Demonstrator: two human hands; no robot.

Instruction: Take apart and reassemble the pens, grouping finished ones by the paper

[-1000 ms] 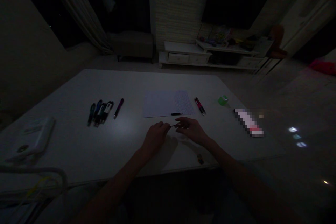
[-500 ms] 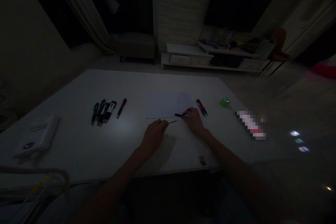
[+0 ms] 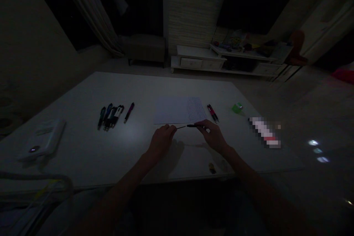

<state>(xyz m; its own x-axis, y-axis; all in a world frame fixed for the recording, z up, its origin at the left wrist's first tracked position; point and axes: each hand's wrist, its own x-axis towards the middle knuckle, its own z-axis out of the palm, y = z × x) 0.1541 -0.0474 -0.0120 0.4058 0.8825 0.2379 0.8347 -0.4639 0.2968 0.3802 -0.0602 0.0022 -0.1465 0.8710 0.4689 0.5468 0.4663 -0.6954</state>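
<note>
Left hand pinching thin rod, right hand pinching black barrel, slight gap between, edge of paper beyond

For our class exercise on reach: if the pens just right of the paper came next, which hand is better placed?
Probably the right hand: it is nearer those pens, though holding a black piece. The left hand is farther off and holds a thin rod.

Place: a home living room is indicated.
Wall: a black rectangular screen is mounted above a low white drawered cabinet.
Window: long grey fabric curtains are hung.
</note>
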